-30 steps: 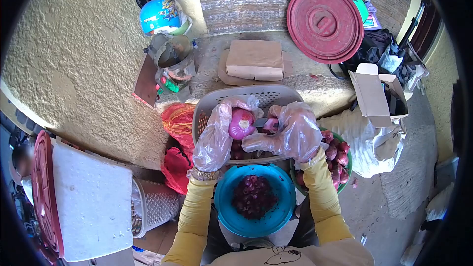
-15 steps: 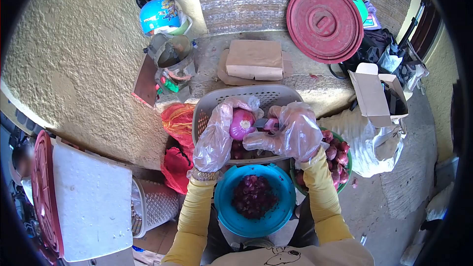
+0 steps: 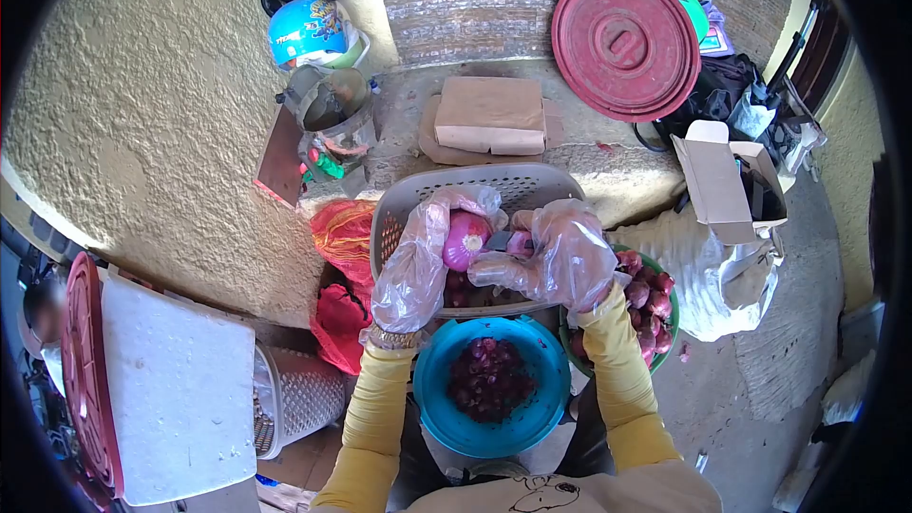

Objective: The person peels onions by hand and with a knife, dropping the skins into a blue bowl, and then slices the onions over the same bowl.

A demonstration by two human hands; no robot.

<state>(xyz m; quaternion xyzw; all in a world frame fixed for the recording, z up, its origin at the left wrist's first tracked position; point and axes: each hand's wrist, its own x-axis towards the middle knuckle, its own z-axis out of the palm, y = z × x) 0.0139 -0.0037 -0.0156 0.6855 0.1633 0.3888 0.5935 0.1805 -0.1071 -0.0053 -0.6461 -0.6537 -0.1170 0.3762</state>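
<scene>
My left hand (image 3: 416,264), in a clear plastic glove, is closed around a red onion (image 3: 465,241) whose pale cut end faces up. Gloved too, my right hand (image 3: 562,252) grips a small knife (image 3: 499,241); its handle is hidden, and the short dark blade touches or nearly touches the onion's right side. A purple piece of onion skin (image 3: 519,244) shows by the right fingers. Both hands are over a grey plastic basket (image 3: 456,177). Below them is a blue basin (image 3: 429,408) with dark red onion pieces (image 3: 488,380) in it.
A green basin (image 3: 675,313) of whole red onions (image 3: 655,304) stands right of the basket. Behind it, a cardboard package (image 3: 490,114) lies on a ledge. Left are a red mesh bag (image 3: 344,237) and a white foam board (image 3: 178,389); right, a white sack (image 3: 708,304) and an opened carton (image 3: 712,185).
My right hand has shifted slightly left, bringing the knife blade nearer the onion. The left hand and the onion stay in nearly the same place.
</scene>
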